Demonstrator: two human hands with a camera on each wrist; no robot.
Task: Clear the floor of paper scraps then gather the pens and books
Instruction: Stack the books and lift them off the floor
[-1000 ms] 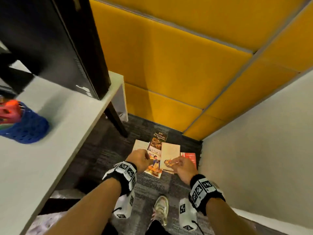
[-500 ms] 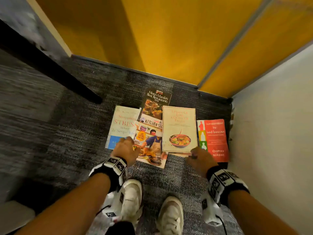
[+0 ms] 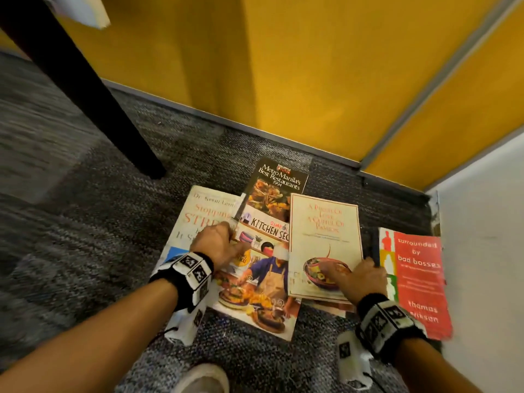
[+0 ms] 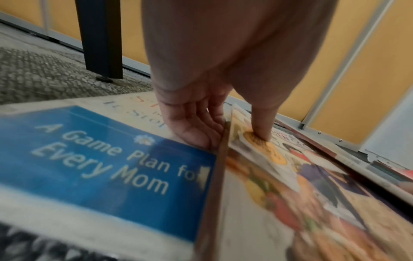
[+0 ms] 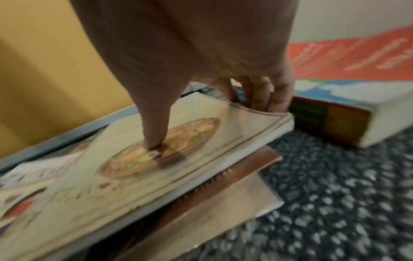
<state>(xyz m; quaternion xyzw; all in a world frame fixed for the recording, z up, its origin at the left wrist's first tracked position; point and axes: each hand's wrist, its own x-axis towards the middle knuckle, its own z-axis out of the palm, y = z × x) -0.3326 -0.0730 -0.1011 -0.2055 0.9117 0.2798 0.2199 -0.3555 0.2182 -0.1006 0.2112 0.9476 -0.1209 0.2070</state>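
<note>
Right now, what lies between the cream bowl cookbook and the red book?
A bare strip of grey carpet, seen in the head view; the right hand grips the cream cookbook beside the red book.

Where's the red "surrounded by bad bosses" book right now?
In the head view, the red book lies flat on the carpet at far right, against the white wall, beside the right hand.

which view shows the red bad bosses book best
The head view: the red book lies flat by the wall, its whole cover readable. The right wrist view shows only its blurred cover and thick spine end. In the left wrist view I cannot make it out.
</note>
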